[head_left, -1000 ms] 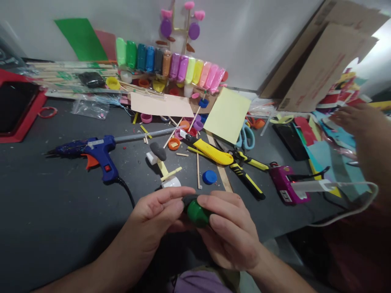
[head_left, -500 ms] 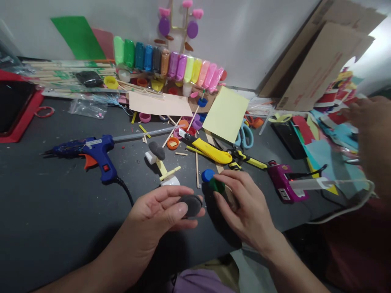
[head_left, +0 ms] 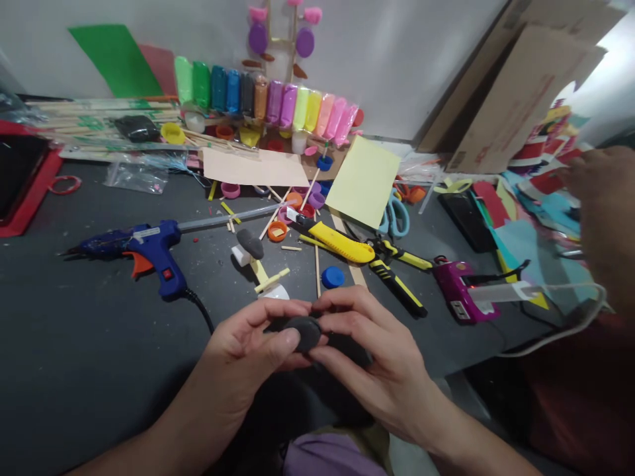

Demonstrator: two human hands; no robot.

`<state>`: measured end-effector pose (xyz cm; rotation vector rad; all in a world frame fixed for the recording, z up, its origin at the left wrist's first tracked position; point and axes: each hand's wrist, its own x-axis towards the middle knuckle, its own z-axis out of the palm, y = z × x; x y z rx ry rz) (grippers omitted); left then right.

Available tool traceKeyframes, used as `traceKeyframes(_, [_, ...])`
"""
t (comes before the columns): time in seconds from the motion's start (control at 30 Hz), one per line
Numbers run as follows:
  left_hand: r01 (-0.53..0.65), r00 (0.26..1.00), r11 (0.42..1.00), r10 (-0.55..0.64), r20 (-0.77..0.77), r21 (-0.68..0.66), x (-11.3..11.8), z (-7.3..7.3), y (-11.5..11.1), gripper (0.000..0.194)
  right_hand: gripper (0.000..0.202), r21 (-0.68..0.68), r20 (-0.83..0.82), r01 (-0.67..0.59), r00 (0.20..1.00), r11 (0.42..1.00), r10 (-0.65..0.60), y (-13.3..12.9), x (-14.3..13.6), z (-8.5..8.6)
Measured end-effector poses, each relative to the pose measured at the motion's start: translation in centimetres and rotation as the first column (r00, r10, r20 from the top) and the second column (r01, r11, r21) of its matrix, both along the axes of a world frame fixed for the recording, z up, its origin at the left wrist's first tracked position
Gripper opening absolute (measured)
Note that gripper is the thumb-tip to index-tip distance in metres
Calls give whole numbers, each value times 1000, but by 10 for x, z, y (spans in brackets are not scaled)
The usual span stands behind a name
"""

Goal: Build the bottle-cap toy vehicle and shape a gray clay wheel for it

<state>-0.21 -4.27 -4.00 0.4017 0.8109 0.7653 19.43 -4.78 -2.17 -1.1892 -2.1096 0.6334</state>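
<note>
A dark grey clay disc (head_left: 306, 332) is pinched between the thumb and fingers of my left hand (head_left: 258, 347). From the other side, the fingertips of my right hand (head_left: 380, 350) press against the disc's right edge. Just beyond my hands, a blue bottle cap (head_left: 333, 277) lies on the table. To the left of it stands a small model (head_left: 262, 271) of pale yellow sticks and white round parts, with a dark grey clay oval (head_left: 250, 244) on top. What sits behind my right fingers is hidden.
A blue glue gun (head_left: 149, 248) lies left. Beyond my hands are a yellow utility knife (head_left: 342, 241), yellow-black pliers (head_left: 397, 284) and light blue scissors (head_left: 396, 215). Clay packets (head_left: 268, 99) line the back. A purple device (head_left: 464, 291) and another person's arm (head_left: 608, 225) are right.
My right hand has moved left from beside the blue cap to the clay disc. The green cap at its fingertips is no longer visible. The view has shifted slightly.
</note>
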Motion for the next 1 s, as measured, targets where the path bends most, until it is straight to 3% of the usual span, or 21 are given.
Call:
traceKeyframes(0.1, [41, 997, 997, -37, -68, 63, -1, 2, -2, 19, 7, -55, -65, 18, 998, 998, -22, 2, 1, 0])
traceKeyframes(0.17, [44, 986, 984, -15, -165, 173, -2, 4, -1, 16, 10, -107, -100, -6, 995, 994, -5, 3, 2, 1])
traceKeyframes(0.3, [107, 899, 877, 116, -423, 468, -3, 6, 2, 16, 10, -210, -138, -26, 990, 977, -3, 3, -1, 4])
traceKeyframes(0.37, [154, 860, 837, 148, -488, 525, -3, 6, 3, 15, 6, -248, -138, 17, 989, 969, -53, 1, -4, 4])
traceKeyframes(0.63, [254, 785, 775, 183, -591, 578, -5, 4, 2, 12, 12, -184, -104, 124, 984, 975, -145, -3, -12, 0])
traceKeyframes(0.83, [213, 833, 870, 75, -548, 444, -2, 1, 0, 16, 11, -129, -86, 131, 986, 983, -143, -1, -13, 2])
traceKeyframes(1.0, [260, 817, 832, 81, -570, 490, -2, 4, 4, 10, 9, -179, -79, 102, 990, 979, -117, 0, -14, 3])
